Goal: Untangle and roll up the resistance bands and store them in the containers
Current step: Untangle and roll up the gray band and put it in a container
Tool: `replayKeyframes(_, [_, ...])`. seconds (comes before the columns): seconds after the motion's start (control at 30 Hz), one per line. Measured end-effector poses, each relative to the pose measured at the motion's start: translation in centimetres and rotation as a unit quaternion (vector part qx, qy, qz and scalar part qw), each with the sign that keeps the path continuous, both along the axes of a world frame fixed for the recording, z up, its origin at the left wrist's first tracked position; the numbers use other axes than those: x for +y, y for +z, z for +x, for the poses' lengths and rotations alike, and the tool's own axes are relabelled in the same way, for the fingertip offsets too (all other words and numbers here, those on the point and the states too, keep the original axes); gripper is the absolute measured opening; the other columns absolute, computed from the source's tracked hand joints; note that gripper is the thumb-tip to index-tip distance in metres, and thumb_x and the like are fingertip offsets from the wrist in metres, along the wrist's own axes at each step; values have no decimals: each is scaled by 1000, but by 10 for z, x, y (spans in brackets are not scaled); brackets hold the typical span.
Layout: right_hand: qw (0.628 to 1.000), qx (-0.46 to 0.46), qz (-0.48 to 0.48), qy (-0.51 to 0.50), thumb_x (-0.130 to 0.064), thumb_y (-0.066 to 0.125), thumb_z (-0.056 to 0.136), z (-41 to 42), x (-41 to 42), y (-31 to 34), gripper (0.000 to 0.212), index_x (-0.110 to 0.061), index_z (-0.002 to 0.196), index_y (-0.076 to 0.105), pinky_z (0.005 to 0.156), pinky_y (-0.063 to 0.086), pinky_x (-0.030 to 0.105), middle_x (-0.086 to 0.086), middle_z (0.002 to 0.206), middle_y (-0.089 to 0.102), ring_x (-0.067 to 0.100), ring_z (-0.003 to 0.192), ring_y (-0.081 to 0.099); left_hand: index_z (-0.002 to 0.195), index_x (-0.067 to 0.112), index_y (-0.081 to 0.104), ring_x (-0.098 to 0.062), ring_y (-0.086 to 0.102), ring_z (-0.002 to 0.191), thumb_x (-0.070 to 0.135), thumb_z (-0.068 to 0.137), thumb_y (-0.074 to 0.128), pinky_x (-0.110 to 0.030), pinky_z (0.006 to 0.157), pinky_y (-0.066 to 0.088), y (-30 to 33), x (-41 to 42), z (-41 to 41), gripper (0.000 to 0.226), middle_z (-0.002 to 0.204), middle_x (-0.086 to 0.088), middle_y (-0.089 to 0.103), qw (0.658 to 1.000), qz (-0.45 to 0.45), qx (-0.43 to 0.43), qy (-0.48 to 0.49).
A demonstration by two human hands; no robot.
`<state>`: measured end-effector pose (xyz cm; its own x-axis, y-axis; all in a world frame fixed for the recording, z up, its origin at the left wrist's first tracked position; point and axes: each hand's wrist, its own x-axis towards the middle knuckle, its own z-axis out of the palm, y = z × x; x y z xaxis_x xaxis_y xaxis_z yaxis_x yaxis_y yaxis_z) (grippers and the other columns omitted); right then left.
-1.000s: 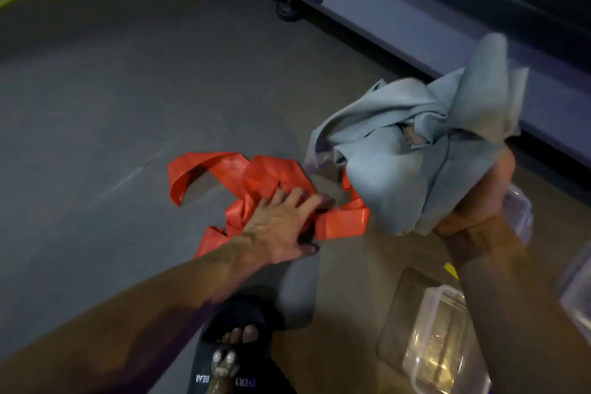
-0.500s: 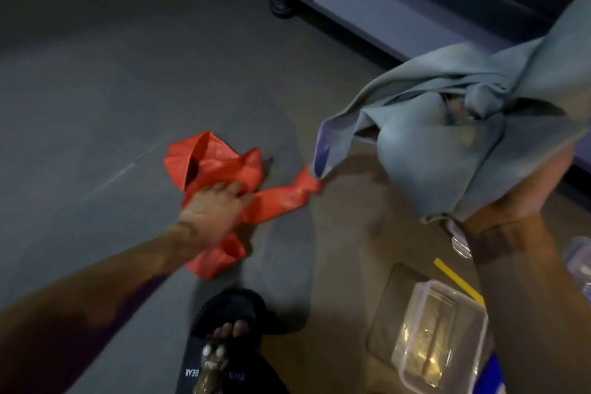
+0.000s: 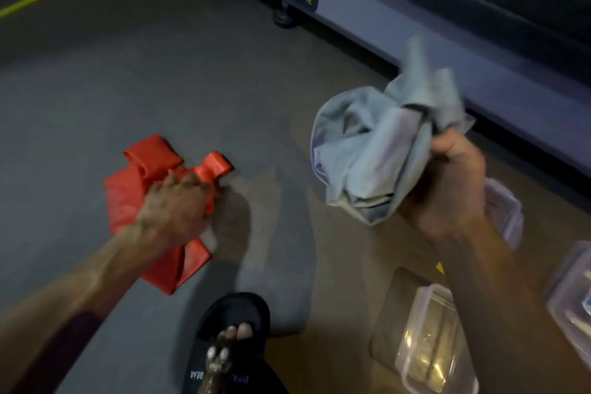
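Observation:
A crumpled red resistance band [image 3: 140, 192] lies bunched on the grey floor at centre left. My left hand [image 3: 177, 205] grips it from above, fingers curled into the folds. A grey-blue resistance band [image 3: 371, 150] hangs in a loose wad above the floor at right, held up by my right hand [image 3: 447, 189], whose fingers are closed round its lower side. The two bands are apart. A clear plastic container [image 3: 428, 345] stands open on the floor at lower right.
A grey exercise machine base [image 3: 399, 29] with a "Body Strong" label runs along the top right. More clear containers [image 3: 572, 301] sit at the right edge, another [image 3: 505, 211] behind my right wrist. My foot in a black sandal [image 3: 236, 323] is at the bottom centre.
The red band came free of the grey-blue one and is gathered under my left hand. My right hand has pulled the grey-blue band back into a tighter wad.

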<state>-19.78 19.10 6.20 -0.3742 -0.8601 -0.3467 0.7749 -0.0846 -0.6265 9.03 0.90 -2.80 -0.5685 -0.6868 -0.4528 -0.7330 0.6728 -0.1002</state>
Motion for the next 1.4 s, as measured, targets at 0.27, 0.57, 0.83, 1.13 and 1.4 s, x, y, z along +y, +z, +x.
replayKeyframes(0.27, [977,134,133,101,-14,53,81,16,-11,-7,33,-6,107,73,93,51,42,14,105,70,33,99,63,131,43,52,-16,67,101,18,78,85,-33,84,58,51,55,-81,67,117,12,66,792,385,472,38])
replayKeyframes(0.57, [904,279,320,58,-26,65,97,2,-4,-40,15,-15,91,73,84,62,45,7,82,78,22,81,78,89,25,63,-10,62,63,36,92,67,-37,58,52,32,30,-64,12,74,5,69,768,179,580,206])
replayKeyframes(0.83, [913,387,128,-14,-18,93,71,8,-9,-30,58,-24,120,64,85,58,30,-2,110,78,16,102,75,119,32,61,-6,66,85,19,94,63,-17,77,49,21,33,-60,29,110,19,65,946,190,258,42])
replayKeyframes(1.13, [831,533,84,137,-17,83,75,41,-2,-48,48,-24,117,60,91,57,51,-2,109,71,21,104,70,113,9,65,-28,63,90,30,99,62,-33,70,51,46,63,-102,26,99,-14,68,569,525,507,380])
replayKeyframes(1.4, [806,569,143,81,-29,86,74,40,8,-65,79,-44,140,46,96,53,26,-16,131,60,4,119,60,89,19,61,-21,60,93,12,83,49,-38,84,45,71,28,-84,16,96,-6,66,528,420,657,337])
